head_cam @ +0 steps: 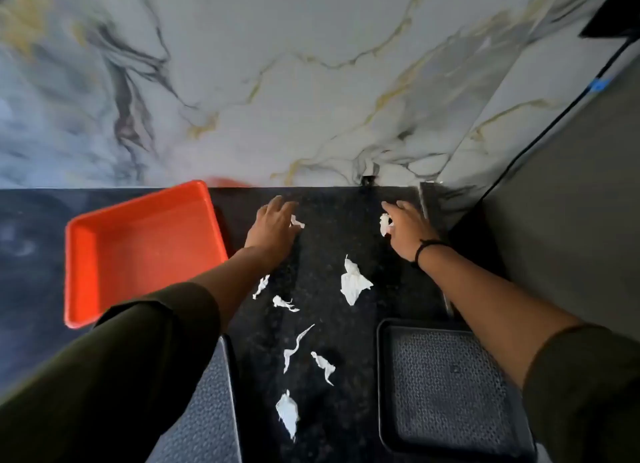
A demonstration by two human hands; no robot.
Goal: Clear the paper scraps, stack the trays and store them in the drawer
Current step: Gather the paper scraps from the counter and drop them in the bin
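Several white paper scraps lie on the black countertop (325, 241), the largest scrap (354, 282) in the middle. My left hand (275, 225) rests flat near the back edge, a small scrap (297, 222) at its fingertips. My right hand (407, 228) curls around a crumpled scrap (384, 224) at the back right. An orange tray (104, 248) lies at the left. One black textured tray (446, 386) sits front right, another black tray (207, 424) front left, partly under my left sleeve.
A marble-patterned wall (277, 81) rises behind the counter. A grey surface (571, 220) with a black cable (554, 123) stands at the right, past the counter's right end.
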